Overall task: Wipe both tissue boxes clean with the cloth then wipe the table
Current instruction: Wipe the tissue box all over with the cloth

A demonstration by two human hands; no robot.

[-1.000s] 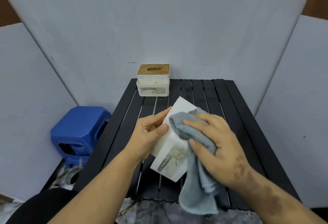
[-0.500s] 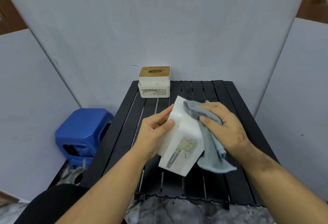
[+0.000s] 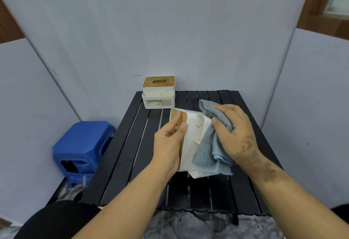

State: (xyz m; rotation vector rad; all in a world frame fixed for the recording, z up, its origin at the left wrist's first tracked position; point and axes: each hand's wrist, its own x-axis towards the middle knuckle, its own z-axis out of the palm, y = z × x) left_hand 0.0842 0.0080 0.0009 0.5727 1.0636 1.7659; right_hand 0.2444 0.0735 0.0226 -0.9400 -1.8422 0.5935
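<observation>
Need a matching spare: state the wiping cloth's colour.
The cloth is plain grey-blue; the head view shows it best.

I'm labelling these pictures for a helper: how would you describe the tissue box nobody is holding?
Find the black slatted table, then look to its far left corner by the grey wall. The tissue box stands upright there, wooden slotted lid up. Unlike the tilted box between the hands, nothing touches it.

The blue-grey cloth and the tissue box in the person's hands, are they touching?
Touching. In the head view the right hand presses the blue-grey cloth flat against the side of the held tissue box, which the left hand grips; no gap shows.
</observation>
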